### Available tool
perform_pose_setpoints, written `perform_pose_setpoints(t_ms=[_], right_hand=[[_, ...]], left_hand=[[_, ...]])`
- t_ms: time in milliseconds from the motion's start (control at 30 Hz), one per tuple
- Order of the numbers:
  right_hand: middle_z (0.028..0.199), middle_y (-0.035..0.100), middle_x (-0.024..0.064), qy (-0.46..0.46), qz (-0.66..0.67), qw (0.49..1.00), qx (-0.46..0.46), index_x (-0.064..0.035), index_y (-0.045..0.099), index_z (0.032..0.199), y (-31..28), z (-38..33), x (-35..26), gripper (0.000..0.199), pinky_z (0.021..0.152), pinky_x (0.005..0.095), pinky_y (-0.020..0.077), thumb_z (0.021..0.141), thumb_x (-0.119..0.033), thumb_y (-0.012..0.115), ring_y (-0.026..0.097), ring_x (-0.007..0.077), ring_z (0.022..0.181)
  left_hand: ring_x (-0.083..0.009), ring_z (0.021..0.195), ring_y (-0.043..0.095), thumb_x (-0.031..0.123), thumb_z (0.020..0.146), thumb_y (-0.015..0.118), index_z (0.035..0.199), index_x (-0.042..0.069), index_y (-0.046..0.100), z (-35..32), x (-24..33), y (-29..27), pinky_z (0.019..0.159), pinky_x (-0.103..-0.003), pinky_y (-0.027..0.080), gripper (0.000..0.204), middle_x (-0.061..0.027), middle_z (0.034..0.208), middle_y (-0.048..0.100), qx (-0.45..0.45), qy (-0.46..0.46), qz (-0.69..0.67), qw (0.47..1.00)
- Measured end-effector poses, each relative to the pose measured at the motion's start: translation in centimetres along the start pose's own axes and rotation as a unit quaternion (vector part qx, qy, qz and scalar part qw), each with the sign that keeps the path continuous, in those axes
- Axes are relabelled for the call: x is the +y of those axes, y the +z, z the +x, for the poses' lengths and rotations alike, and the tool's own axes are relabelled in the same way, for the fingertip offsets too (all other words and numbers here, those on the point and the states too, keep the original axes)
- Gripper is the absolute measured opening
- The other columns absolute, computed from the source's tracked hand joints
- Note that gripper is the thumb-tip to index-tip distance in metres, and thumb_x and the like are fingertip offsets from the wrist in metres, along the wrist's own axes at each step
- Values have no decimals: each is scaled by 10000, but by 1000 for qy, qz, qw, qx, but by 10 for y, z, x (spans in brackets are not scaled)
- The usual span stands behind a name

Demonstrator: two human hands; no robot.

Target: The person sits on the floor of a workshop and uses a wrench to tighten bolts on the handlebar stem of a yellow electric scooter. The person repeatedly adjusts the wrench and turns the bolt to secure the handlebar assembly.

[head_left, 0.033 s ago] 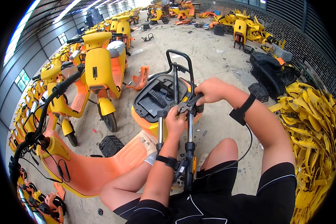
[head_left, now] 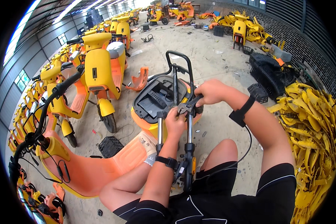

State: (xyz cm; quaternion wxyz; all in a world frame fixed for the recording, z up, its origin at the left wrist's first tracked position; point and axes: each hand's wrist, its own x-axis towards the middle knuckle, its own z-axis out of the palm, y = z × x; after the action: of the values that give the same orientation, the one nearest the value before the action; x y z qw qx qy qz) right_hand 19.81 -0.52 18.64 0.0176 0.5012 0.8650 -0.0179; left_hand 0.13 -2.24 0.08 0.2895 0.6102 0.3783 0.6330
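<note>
A front fork (head_left: pixel 190 133) with two chrome tubes and black lower legs stands between my knees, its steering tube pointing up and away. My right hand (head_left: pixel 214 92) is closed around the handle end of a dark adjustable wrench (head_left: pixel 189 106). The wrench's jaw end lies at the top of the right fork tube. My left hand (head_left: pixel 175 120) is closed at the fork's crown, between the two tubes, with its thumb beside the wrench jaw. What its fingers wrap underneath is partly hidden. Beyond the fork is a scooter's open black under-seat compartment (head_left: pixel 141 108).
The scooter's orange footboard (head_left: pixel 100 166) and black handlebar (head_left: pixel 44 115) reach around my left. Yellow scooters (head_left: pixel 98 67) stand in rows beyond. A heap of yellow panels (head_left: pixel 310 142) lies at right, with black baskets (head_left: pixel 267 74) behind it. A black crate (head_left: pixel 111 146) sits on the floor.
</note>
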Motion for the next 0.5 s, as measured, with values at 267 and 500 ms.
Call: perform_pose_setpoints(t_ms=[267, 500], right_hand=[[932, 741, 113, 86, 34, 996, -8, -174, 790, 1050, 10, -25, -19, 449, 805, 465, 540, 808, -550, 758, 687, 326, 1003], [822, 713, 127, 104, 43, 992, 65, -120, 741, 935, 22, -40, -34, 426, 732, 482, 520, 814, -527, 764, 702, 356, 856]], left_hand=[[-196, 913, 669, -60, 858, 703, 999, -44, 716, -4, 3, 2, 827, -307, 519, 143, -101, 1002, 702, 12, -11, -10, 1000], [-210, 934, 678, -68, 850, 690, 1012, -44, 725, -8, 8, 5, 852, -317, 525, 167, -108, 1027, 720, 36, -19, -4, 999]])
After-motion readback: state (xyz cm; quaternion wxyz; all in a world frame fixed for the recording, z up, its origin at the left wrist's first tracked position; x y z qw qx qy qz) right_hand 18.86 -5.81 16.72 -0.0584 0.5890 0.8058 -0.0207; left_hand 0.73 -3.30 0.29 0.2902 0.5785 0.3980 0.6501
